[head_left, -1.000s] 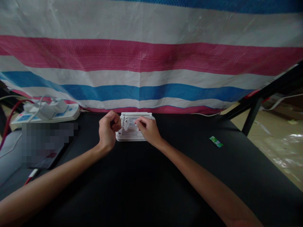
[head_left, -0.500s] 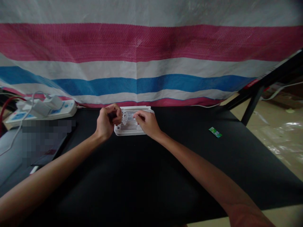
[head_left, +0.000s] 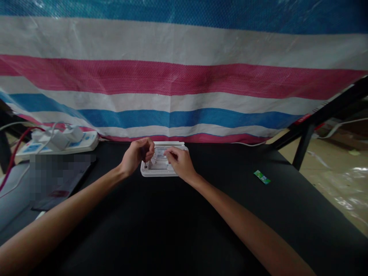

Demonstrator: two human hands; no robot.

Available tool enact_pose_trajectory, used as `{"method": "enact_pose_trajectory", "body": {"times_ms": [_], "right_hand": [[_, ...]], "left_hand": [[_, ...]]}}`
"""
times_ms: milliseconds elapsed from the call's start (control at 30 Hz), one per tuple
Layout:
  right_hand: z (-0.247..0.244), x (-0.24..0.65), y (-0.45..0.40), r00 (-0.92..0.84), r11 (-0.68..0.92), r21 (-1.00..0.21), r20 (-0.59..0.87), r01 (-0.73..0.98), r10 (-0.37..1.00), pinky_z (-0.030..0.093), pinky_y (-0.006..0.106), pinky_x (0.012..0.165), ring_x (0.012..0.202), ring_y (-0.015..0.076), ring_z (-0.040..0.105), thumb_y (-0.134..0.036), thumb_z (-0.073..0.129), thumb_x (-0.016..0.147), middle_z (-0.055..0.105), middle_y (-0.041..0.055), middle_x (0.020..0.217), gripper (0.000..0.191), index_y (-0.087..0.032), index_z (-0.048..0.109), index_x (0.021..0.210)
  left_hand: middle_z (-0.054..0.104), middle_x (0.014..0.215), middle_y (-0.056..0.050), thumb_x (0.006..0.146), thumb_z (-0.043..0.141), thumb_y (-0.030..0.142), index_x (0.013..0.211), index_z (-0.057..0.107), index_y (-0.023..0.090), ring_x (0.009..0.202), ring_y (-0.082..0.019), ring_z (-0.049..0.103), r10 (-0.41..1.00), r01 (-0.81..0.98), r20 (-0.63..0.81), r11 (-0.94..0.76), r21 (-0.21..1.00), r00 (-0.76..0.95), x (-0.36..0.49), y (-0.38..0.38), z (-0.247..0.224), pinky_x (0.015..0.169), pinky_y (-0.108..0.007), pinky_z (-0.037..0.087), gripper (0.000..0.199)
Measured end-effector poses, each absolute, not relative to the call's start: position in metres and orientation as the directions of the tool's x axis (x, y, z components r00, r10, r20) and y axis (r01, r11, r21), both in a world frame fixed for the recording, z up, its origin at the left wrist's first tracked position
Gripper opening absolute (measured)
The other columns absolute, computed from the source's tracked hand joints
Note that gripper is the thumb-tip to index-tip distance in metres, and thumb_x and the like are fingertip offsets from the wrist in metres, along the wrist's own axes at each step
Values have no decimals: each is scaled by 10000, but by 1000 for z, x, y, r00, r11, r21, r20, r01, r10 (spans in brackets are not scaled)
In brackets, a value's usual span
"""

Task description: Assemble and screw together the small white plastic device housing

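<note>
A white plastic device with rows of vent holes (head_left: 157, 166), much like the underside of a router, lies flat by the table's far edge. A printed label (head_left: 160, 153) sits on its upper face. Over the device's left end, my left hand (head_left: 137, 155) is closed with curled fingers. A small pale piece (head_left: 153, 161) shows just below those fingertips; whether they grip it I cannot tell. My right hand (head_left: 180, 163) covers the device's right part, thumb and index finger pinched together above the label. What lies in that pinch, if anything, is hidden.
To the left, a white power strip (head_left: 86, 143) carries plugged-in adapters and cables, with a dark flat device (head_left: 69, 180), partly pixelated, in front of it. A small green packet (head_left: 262, 177) lies on the black table (head_left: 230, 199) at right. A striped sheet (head_left: 172, 80) hangs behind.
The camera has tilted up, so the whole scene sits lower in view. Both hands stay closed over the white device with little visible movement; its position on the table looks the same.
</note>
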State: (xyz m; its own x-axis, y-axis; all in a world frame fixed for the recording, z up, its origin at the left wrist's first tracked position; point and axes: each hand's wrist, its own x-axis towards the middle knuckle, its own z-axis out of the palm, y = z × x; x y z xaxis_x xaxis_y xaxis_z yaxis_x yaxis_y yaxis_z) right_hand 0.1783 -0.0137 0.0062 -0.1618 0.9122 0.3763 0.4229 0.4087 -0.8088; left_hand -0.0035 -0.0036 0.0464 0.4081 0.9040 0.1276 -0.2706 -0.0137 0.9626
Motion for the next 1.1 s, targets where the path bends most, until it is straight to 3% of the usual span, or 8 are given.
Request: {"method": "enact_pose_trajectory", "body": {"times_ms": [133, 267, 333, 500, 700, 900, 1000, 1100], "right_hand": [[7, 178, -14, -162, 404, -812, 370, 421, 915, 348, 234, 551, 529, 116, 508, -231, 514, 892, 552, -26, 555, 209, -169, 657, 753], [9, 178, -15, -159, 402, -813, 370, 422, 915, 342, 236, 548, 522, 114, 501, -227, 513, 891, 545, -30, 541, 213, -167, 655, 743], [9, 178, -15, -161, 401, -810, 368, 428, 916, 345, 235, 552, 528, 115, 504, -227, 515, 889, 548, -30, 544, 209, -169, 656, 746], [9, 178, -15, -159, 408, -815, 376, 412, 913, 354, 232, 558, 544, 117, 518, -241, 515, 888, 551, -26, 559, 210, -172, 653, 746], [7, 178, -14, -153, 398, -823, 368, 406, 917, 338, 230, 541, 519, 109, 497, -210, 515, 877, 553, -30, 559, 198, -171, 656, 743], [7, 178, -14, -156, 393, -823, 362, 410, 919, 342, 233, 546, 525, 114, 503, -217, 516, 883, 554, -31, 552, 200, -170, 663, 756], [9, 178, -15, -158, 395, -818, 362, 418, 919, 343, 234, 549, 524, 115, 502, -219, 515, 883, 547, -32, 547, 201, -171, 655, 747], [9, 179, -15, -159, 403, -813, 371, 420, 915, 339, 235, 548, 525, 117, 500, -222, 518, 882, 544, -30, 545, 199, -172, 649, 741]], "left_hand": [[409, 546, 15, 870, 513, 306, 681, 521, 169, 498, -113, 388, 972, -230, 208, -180, 956, 106, 9, -18, 50, 475, -229, 312, 233], [308, 507, 43, 871, 526, 307, 608, 447, 176, 448, -87, 296, 984, -308, 179, -175, 935, -14, 14, -24, 51, 434, -210, 255, 304], [231, 477, 61, 846, 536, 318, 558, 391, 185, 411, -78, 223, 989, -364, 143, -115, 924, 49, 10, -18, 51, 406, -209, 217, 349], [170, 428, 82, 743, 569, 352, 527, 434, 182, 380, -66, 153, 887, -367, 82, 103, 924, 455, -5, 1, 50, 389, -207, 196, 306], [309, 473, 47, 844, 509, 405, 619, 488, 174, 417, -89, 280, 971, -329, 157, -90, 940, 183, 7, -13, 44, 420, -212, 244, 323], [379, 549, 30, 852, 532, 297, 659, 489, 178, 501, -101, 371, 980, -293, 168, -192, 937, -106, 21, -31, 49, 479, -218, 319, 231], [289, 511, 47, 836, 515, 299, 605, 452, 178, 454, -87, 286, 984, -360, 159, -178, 916, -84, 16, -28, 46, 447, -218, 257, 268], [191, 456, 74, 792, 520, 346, 591, 440, 190, 405, -77, 180, 978, -443, 148, -69, 894, 148, 5, -16, 45, 424, -222, 200, 268]]}}
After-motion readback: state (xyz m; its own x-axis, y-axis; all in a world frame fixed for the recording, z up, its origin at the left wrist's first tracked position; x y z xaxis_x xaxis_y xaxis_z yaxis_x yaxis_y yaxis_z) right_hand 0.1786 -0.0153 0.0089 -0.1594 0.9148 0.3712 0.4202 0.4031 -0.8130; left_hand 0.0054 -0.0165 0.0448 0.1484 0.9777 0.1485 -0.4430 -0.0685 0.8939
